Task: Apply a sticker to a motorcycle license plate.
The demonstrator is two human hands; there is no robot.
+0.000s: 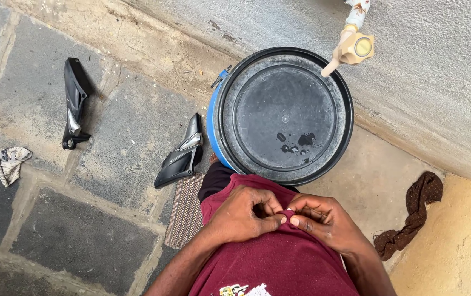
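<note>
Both my hands meet at the front of my maroon shirt [279,263]. My left hand [243,214] has its fingers curled and pinches a small fold of the cloth at the hem. My right hand [323,219] pinches the same fold from the other side, thumb against the fabric. The fingertips of the two hands touch. Just beyond them stands a blue drum with a round black lid [284,112], which has a few dark wet spots near its centre.
A beige tap [353,49] sticks out of the grey wall above the drum's rim. Two black plastic motorcycle panels [183,153] [73,104] lie on the stone floor at left. A woven mat [186,211], a dirty rag [9,163] and a brown cloth [413,211] lie nearby.
</note>
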